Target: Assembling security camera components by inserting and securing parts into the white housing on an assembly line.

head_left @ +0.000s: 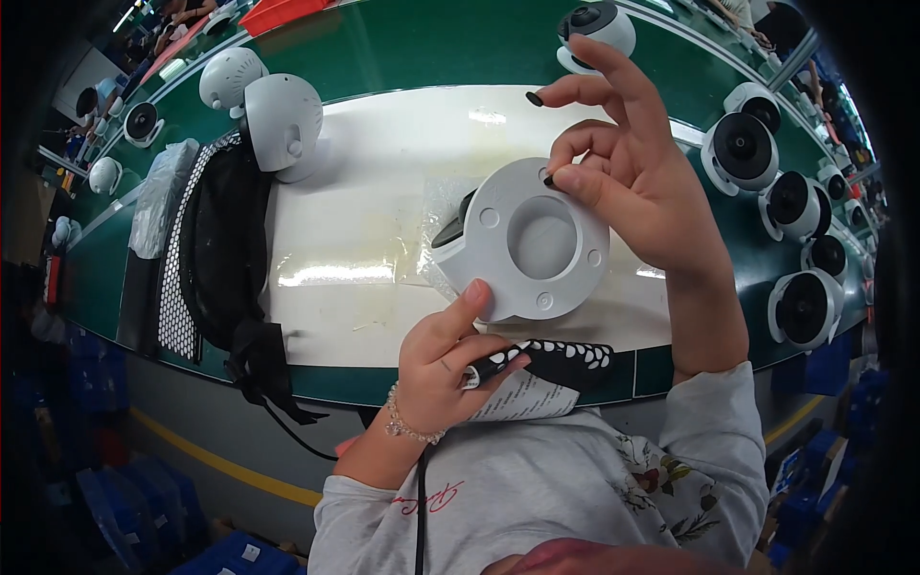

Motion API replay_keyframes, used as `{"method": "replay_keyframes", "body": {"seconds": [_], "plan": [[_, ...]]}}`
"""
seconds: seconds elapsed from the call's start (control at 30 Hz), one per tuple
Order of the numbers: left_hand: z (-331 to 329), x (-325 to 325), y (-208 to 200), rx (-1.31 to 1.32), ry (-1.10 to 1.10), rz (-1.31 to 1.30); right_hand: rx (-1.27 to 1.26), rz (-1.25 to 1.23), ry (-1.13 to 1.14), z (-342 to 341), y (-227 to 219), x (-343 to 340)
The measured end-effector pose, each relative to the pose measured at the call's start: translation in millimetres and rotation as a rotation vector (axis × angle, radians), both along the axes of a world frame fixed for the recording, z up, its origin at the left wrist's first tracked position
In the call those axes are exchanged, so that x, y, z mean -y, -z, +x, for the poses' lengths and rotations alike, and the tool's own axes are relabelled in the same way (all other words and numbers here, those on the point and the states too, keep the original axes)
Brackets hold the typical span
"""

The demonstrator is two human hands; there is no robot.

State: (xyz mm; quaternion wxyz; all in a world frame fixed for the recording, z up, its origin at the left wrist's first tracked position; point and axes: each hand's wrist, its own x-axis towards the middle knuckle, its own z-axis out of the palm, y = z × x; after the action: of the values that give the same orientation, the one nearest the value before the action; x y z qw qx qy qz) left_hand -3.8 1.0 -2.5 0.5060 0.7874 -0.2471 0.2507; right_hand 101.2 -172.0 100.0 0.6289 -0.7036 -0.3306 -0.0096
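A white fan base (489, 268) faces up over the work mat, with a large round hollow and several small round recesses; part of its dark body shows at its left. My left hand (436, 369) steadies its lower edge with the thumb. The same hand's fingers are closed round a black pad sheet (565, 356) with white oval gaps, and a printed paper (527, 398) hangs below it. Thumb and finger of my right hand (632, 158) pinch a small black pad (549, 179) at the upper recess. A second black pad (534, 99) sticks to another fingertip.
White fans (740, 153) line the right side of the green table (402, 48). Another white fan (285, 125) stands at the left of the pale mat (355, 192). Beside it lie a black mesh bag (225, 249) and clear plastic (161, 201). A red tray (278, 14) sits far back.
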Motion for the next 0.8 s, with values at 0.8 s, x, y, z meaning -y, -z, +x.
{"method": "replay_keyframes", "body": {"seconds": [0.8], "plan": [[0,0,0,0.014,-0.03,0.032,0.237,-0.393,-0.02,-19,-5,-21]]}}
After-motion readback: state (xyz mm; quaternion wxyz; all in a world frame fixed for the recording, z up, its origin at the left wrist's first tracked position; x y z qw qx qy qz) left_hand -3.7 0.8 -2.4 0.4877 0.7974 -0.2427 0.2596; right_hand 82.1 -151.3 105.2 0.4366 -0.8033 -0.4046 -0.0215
